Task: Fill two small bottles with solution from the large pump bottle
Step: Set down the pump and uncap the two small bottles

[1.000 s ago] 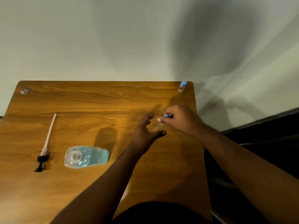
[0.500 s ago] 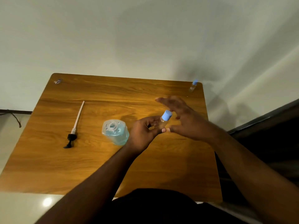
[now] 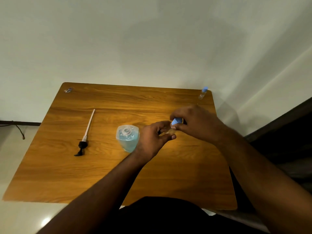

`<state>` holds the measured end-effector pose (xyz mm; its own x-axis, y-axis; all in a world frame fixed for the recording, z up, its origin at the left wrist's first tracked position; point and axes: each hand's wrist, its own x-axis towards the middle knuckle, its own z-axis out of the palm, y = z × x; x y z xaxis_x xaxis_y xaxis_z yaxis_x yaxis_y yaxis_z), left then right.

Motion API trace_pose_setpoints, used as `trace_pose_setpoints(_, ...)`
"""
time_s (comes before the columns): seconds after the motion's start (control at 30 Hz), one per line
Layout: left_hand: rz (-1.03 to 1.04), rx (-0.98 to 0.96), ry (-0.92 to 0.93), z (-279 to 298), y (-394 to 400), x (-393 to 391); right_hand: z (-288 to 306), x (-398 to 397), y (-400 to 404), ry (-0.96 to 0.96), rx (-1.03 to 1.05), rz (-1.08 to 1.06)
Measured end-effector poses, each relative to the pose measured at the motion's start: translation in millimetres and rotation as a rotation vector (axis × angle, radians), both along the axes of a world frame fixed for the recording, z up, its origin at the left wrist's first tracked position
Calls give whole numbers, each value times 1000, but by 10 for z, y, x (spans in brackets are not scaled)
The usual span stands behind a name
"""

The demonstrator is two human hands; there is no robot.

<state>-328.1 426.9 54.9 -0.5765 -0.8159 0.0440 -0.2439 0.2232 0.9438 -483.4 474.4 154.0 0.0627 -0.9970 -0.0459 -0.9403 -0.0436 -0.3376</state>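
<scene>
Both hands (image 3: 177,130) on small bottle (image 3: 171,131), cap (image 3: 176,121) apparently pinched.

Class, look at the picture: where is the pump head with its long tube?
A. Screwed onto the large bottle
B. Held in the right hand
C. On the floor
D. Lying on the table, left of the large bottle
D: the pump head lies flat on the table, left of the open large bottle.

Wooden table (image 3: 152,174) against plain pale wall (image 3: 135,39), glossy floor (image 3: 25,217).
</scene>
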Motion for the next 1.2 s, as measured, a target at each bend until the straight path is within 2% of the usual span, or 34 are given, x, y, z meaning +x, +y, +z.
trace_pose_setpoints(0.1, -84, 60, -91, -55, -34, 25, 136, -161, 26, -212, -144, 79)
trace_pose_setpoints(0.17, -89, 115, -107, -129, -32, 28, 123, -311, 72, -357, -256, -23)
trace_pose_setpoints(0.27, -74, 160, -70, -241, -1, -21, -224, -426, 141, -480, -201, -274)
trace_pose_setpoints(0.37, -41, 177, -66, -416, 4, -123, -746, -502, 193, -513, -123, -437)
trace_pose_setpoints(0.47, -4, 142, -166, -626, -14, -264, -1228, -551, 248, -511, -81, -519)
trace_pose_setpoints(0.57, -13, 167, -206, -836, -63, -403, -1672, -586, 265, -490, -15, -491)
trace_pose_setpoints(0.7, -47, 190, -251, -1138, -154, -590, -2156, -663, 190, -364, 77, -423)
trace_pose_setpoints(0.93, -66, 185, -409, -1475, -234, -700, -2606, -728, 44, -343, 215, -395)
trace_pose_setpoints(1.2, -67, 219, -449, -1512, -223, -723, -2699, -767, 2, -408, 272, -425)
